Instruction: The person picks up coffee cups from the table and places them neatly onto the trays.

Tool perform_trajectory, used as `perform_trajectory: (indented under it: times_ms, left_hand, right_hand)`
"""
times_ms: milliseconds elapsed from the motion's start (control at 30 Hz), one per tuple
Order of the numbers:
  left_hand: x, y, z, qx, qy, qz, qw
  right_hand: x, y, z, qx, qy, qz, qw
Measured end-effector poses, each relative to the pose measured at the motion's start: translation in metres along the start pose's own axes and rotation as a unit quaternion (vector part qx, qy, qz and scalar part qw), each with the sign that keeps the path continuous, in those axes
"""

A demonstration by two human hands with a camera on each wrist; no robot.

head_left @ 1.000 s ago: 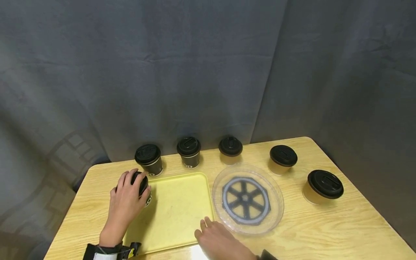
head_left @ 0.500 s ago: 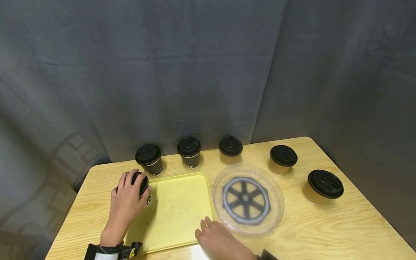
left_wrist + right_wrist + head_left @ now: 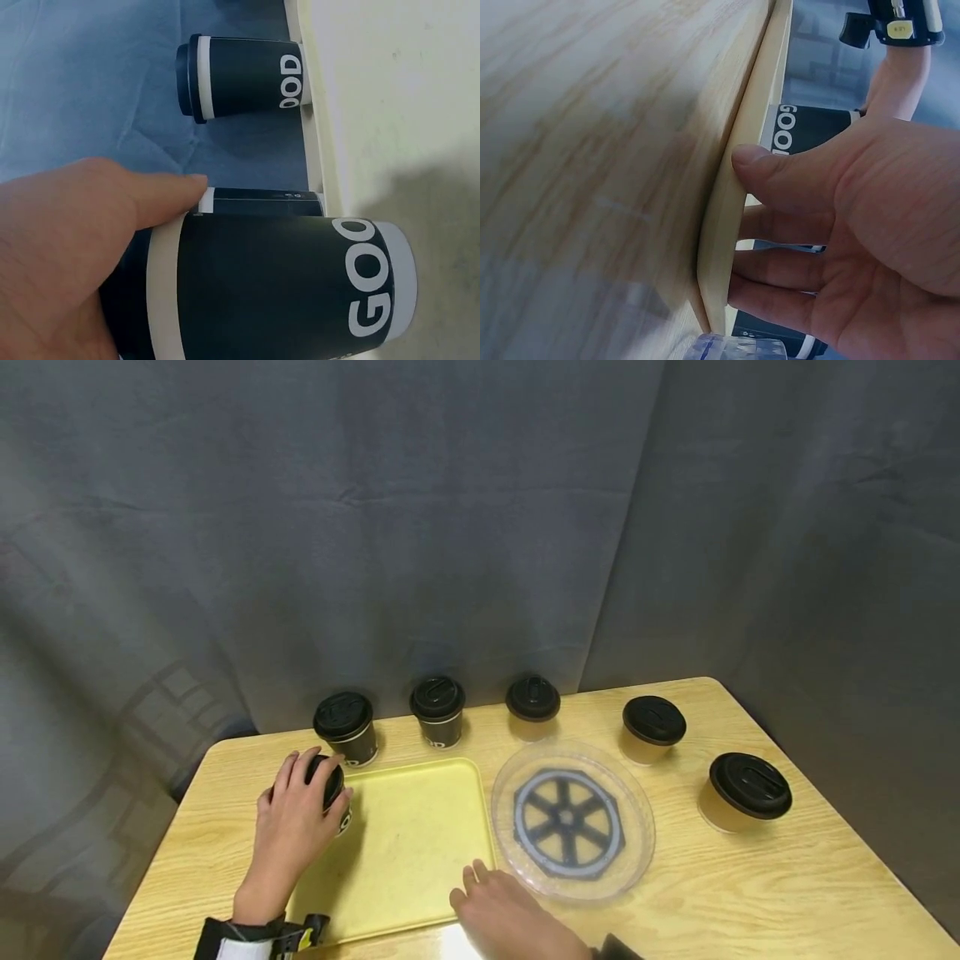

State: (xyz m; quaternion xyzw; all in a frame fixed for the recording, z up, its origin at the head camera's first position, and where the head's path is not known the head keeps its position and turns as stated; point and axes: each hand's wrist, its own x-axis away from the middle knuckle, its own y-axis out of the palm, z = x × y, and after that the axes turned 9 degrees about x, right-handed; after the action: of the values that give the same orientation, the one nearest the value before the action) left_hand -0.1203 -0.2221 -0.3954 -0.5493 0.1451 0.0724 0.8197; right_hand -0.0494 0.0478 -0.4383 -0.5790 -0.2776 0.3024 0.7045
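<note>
A black paper cup with a black lid (image 3: pixel 255 289) and white lettering stands at the left end of the yellow tray (image 3: pixel 412 852). My left hand (image 3: pixel 295 814) grips it from above, fingers spread round the lid; the palm covers part of it. At the tray's front right corner is my right hand (image 3: pixel 513 914), palm down. Its thumb (image 3: pixel 754 161) touches the tray rim in the right wrist view, and the fairly straight fingers rest along the same edge. Nothing is lifted in that hand.
Behind the tray stand two black lidded cups, one left (image 3: pixel 345 731) and one nearer the middle (image 3: pixel 438 714). Brown cups with black lids (image 3: pixel 532 703), (image 3: pixel 654 727), (image 3: pixel 750 789) curve round to the right. A clear round dish (image 3: pixel 637 852) lies beside the tray. Grey curtain (image 3: pixel 450 527) closes off the back.
</note>
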Motion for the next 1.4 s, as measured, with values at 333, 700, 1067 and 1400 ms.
perform_trajectory:
  times_ms: [333, 700, 1067, 1400]
  left_hand:
    - [0.001, -0.004, 0.001, -0.002, 0.021, 0.018, 0.9996]
    - [-0.034, -0.016, 0.019, 0.005, 0.041, 0.008, 0.9991]
    - [-0.054, -0.014, 0.019, 0.017, 0.015, -0.047, 0.9987]
    - [-0.067, -0.012, 0.017, -0.003, 0.007, -0.056, 0.9984]
  right_hand:
    - [-0.003, 0.000, -0.001, 0.007, 0.006, 0.000, 1.000]
    - [0.001, 0.002, 0.001, -0.001, 0.002, 0.010, 1.000]
    - [-0.001, 0.000, 0.000, -0.009, -0.002, 0.002, 1.000]
    - [0.000, 0.001, 0.001, -0.013, 0.001, -0.006, 1.000]
